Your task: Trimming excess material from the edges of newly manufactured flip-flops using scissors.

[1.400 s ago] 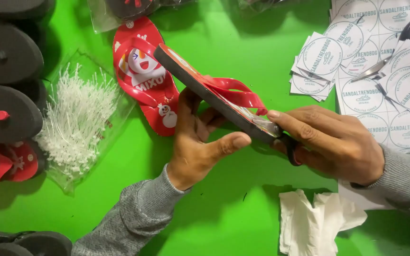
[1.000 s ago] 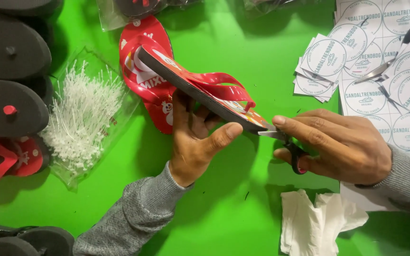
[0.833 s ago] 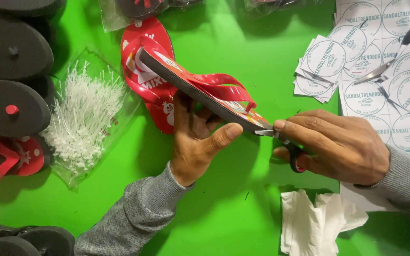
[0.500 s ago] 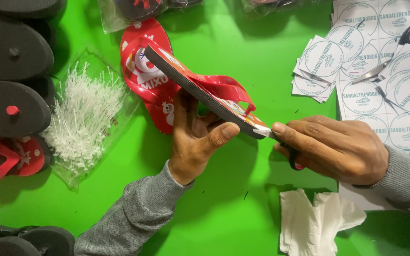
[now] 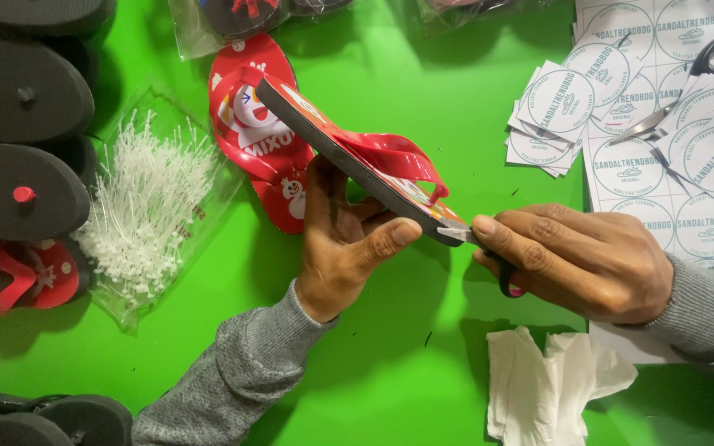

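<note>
My left hand grips a red flip-flop sandal from underneath, holding it on edge so its black sole side and red strap show. My right hand holds small scissors with a dark handle loop, the blade tip touching the sandal's near end. A second red sandal with a snowman print lies flat on the green table behind the held one.
A clear bag of white plastic tag pins lies left. Black-soled sandals are stacked along the left edge. Round printed stickers and larger scissors lie at upper right. A crumpled white tissue sits below my right hand.
The held sandal has swung slightly, its far end rising toward the flat sandal. My right hand has kept the scissors at the sandal's near end throughout.
</note>
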